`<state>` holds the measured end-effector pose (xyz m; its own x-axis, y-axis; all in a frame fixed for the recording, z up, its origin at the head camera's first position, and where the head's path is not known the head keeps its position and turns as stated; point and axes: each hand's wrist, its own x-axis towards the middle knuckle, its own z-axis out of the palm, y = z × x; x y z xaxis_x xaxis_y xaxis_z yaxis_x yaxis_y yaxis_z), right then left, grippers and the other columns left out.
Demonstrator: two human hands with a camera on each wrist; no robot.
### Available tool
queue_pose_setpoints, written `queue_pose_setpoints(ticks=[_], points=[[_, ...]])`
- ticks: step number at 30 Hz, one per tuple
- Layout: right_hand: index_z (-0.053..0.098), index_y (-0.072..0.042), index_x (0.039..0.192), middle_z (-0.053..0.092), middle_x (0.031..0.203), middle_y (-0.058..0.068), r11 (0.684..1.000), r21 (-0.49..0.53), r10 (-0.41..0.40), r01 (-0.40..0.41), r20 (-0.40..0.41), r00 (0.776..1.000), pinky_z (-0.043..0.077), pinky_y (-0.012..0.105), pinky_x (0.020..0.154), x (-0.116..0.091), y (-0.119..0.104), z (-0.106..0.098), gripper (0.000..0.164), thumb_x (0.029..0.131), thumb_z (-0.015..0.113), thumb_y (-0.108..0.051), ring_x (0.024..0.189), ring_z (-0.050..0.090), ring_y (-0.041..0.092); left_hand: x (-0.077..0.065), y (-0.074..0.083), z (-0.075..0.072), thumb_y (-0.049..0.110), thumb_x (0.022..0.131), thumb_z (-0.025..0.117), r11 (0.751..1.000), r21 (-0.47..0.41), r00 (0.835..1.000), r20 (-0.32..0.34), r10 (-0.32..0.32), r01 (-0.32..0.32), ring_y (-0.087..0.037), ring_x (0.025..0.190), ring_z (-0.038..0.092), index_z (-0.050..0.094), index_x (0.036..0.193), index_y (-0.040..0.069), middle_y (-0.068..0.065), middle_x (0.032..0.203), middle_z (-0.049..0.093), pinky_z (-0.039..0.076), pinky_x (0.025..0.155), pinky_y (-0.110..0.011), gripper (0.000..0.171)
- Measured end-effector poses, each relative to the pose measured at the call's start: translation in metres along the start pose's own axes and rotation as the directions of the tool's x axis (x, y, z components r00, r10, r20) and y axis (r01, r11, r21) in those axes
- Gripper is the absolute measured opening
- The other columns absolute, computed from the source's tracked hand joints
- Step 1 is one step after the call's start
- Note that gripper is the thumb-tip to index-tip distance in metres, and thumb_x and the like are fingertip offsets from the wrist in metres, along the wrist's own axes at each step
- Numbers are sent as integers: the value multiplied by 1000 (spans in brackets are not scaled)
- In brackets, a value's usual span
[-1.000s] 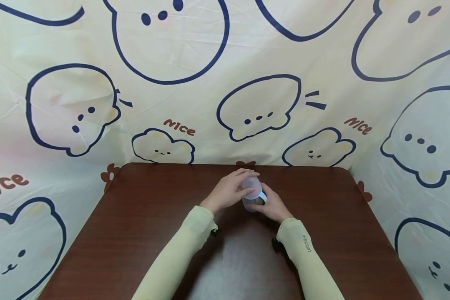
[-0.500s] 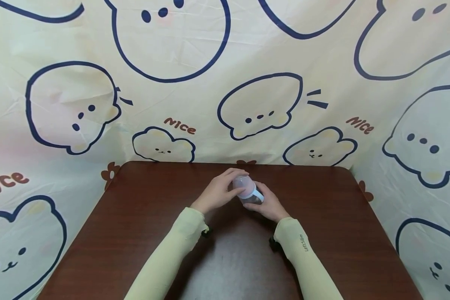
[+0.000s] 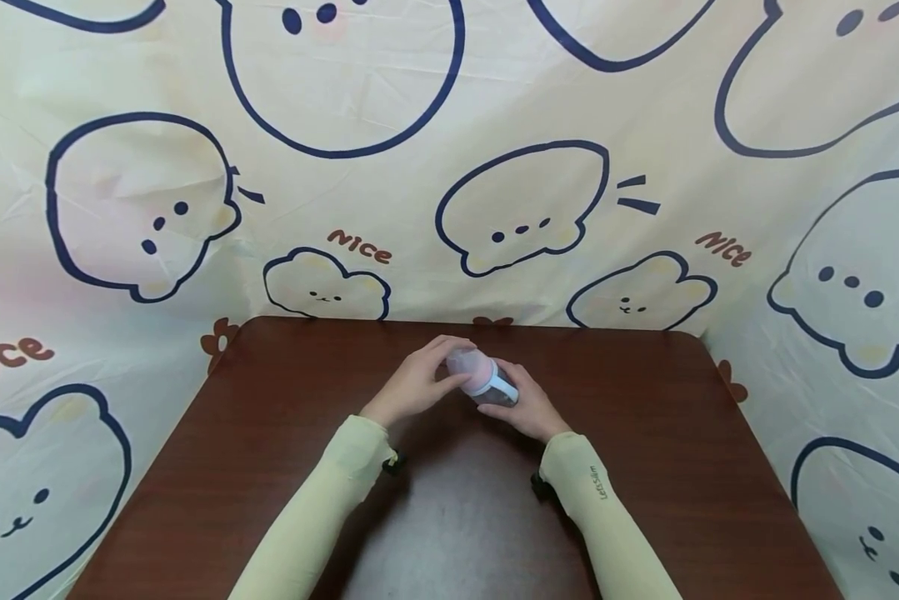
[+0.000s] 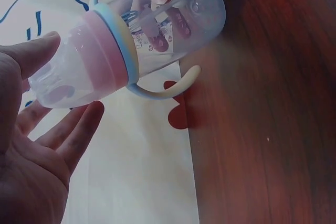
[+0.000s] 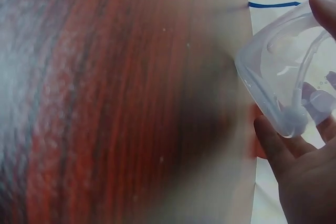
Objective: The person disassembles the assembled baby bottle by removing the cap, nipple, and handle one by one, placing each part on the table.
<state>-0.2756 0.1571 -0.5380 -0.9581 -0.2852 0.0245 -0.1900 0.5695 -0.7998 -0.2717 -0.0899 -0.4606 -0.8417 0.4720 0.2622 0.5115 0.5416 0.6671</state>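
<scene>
Both hands are engaged on one baby bottle (image 4: 202, 19), at opposite ends. The left hand (image 3: 412, 385) has thumb and fingers spread round the clear dome cap (image 4: 55, 80); how firmly they press cannot be told. The right hand (image 3: 530, 406) is clamped on the transparent body, thumb opposite fingers. The bottle lies tilted between them, cap towards the left hand, and appears held clear of the worktop (image 3: 629, 467) near its far edge.

Cap seated over the pink collar (image 4: 102, 51); curved handle (image 4: 168, 93) attached at the ring below; straw (image 5: 302, 72) visible inside the body.

Step in hand, as judged: two-handed handling at the cap end, cap on. The next move calls for a steady right-hand hold on the body while the left either works the cap or releases it; which is not established.

Beyond the worktop hangs a cartoon-printed cloth backdrop (image 3: 389, 192)
</scene>
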Motion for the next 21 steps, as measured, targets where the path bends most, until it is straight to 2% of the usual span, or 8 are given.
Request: queue_pose_setpoints(ticks=[11,21], points=[[41,-41,153,48,143,0,999,-28,35,-35,23,999,47,56,108,1,-6,7,85,82,87,-46,127,52,28,-11,-16,-8,26,97,75,997,-60,999,33,-43,45,-22,122,58,57,142,27,3,139,57,54,104,-52,49],[40,-41,154,46,146,1,999,-46,23,-21,44,999,47,56,108,3,-6,7,84,84,87,-44,128,52,28,-13,-20,-8,26,98,74,996,-71,997,47,-57,61,-24,123,57,56,143,28,1,140,56,53,104,-56,48]])
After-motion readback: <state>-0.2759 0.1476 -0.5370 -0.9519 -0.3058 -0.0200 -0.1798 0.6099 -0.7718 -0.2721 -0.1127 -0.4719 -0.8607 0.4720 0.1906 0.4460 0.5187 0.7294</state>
